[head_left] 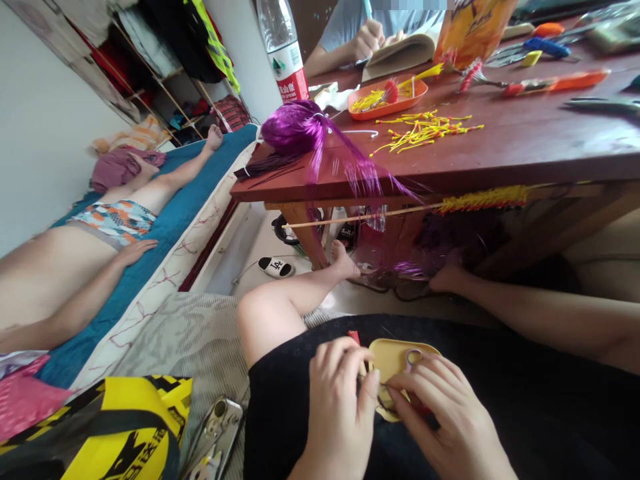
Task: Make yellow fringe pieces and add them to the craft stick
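Over my lap, my left hand is closed in a pinch, thumb against the fingertips. To its right, my right hand also pinches with thumb and fingers, close to the left. Something thin and dark seems to be between the fingertips, too small to make out. Beneath both hands a yellow tray rests on the black cloth over my lap, partly covered by them. A pair of scissors shows its handle ring in the tray, beside my right fingers. A small red thing pokes up behind my left hand.
Ahead stands a brown table with a purple fibre bundle, loose yellow sticks, an orange dish and a bottle. A stick with yellow-red pieces juts along its edge. A person lies on the bed; another holds a book.
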Action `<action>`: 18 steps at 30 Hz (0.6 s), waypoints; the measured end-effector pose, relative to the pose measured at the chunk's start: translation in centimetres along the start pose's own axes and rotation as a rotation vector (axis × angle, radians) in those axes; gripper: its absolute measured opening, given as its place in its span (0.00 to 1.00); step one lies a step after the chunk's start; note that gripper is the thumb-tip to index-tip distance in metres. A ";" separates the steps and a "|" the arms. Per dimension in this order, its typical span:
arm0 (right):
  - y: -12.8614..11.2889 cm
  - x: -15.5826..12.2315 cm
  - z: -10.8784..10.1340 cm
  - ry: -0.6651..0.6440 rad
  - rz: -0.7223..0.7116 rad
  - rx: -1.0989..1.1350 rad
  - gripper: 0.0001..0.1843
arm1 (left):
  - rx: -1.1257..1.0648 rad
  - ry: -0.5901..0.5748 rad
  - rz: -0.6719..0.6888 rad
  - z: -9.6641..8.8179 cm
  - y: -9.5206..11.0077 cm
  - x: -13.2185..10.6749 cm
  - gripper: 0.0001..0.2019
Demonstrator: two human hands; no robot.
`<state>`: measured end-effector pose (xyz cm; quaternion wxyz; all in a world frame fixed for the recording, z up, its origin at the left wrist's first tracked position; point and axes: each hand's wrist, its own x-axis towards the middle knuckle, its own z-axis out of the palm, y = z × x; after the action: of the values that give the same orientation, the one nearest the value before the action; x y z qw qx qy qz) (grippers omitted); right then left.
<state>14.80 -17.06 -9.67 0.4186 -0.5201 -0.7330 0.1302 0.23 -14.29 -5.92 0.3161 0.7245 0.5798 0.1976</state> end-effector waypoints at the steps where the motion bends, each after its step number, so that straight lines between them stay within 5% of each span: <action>1: 0.1 -0.2 -0.1 0.000 0.001 -0.012 0.04 | 0.007 0.046 0.011 -0.2 0.0 -0.1 0.09; 7: 0.4 -0.5 -0.2 -0.004 -0.020 0.013 0.05 | -0.216 -0.153 -0.027 0.0 -0.3 -0.7 0.09; 18: 0.3 -0.8 -0.4 -0.068 0.020 0.017 0.04 | 0.078 0.025 0.235 0.1 -0.6 -0.8 0.08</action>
<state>15.41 -17.70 -10.00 0.3963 -0.5192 -0.7405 0.1580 -0.35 -14.97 -6.32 0.2552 0.7965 0.5022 0.2196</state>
